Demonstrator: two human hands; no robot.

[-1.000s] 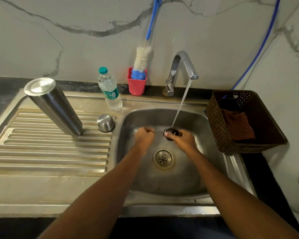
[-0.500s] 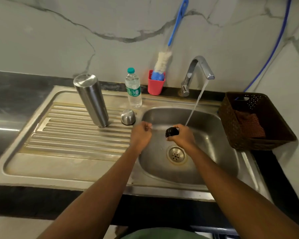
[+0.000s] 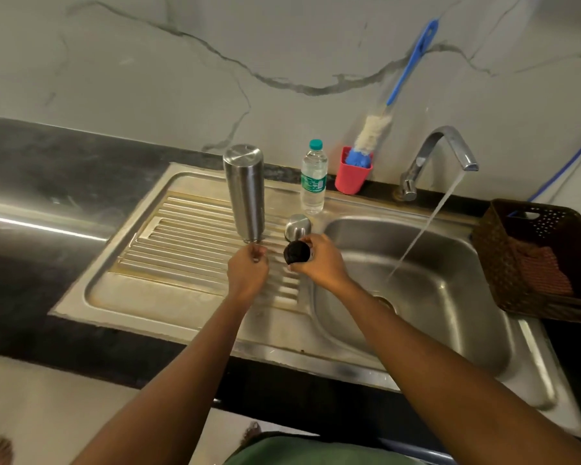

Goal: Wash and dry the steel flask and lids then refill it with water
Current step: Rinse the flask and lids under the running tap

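The steel flask point(image 3: 245, 193) stands upside down on the ribbed drainboard point(image 3: 188, 243). A round steel cap point(image 3: 297, 225) sits to its right, near the basin's edge. My right hand point(image 3: 319, 263) holds a small black inner lid point(image 3: 296, 252) just in front of the steel cap, above the drainboard. My left hand point(image 3: 248, 271) is closed in a loose fist right below the flask's mouth end; whether it holds anything I cannot tell. The tap point(image 3: 440, 156) is running, and its stream falls into the sink basin point(image 3: 450, 263).
A plastic water bottle point(image 3: 313, 177) with a green cap stands behind the steel cap. A red cup point(image 3: 351, 177) holds a blue-handled bottle brush point(image 3: 393, 95) by the wall. A brown basket point(image 3: 534, 260) with a reddish cloth point(image 3: 540, 268) sits right of the basin.
Both hands have moved left, out of the basin and away from the running water, to above the drainboard. My right hand carried the black lid along. The view has shifted left.
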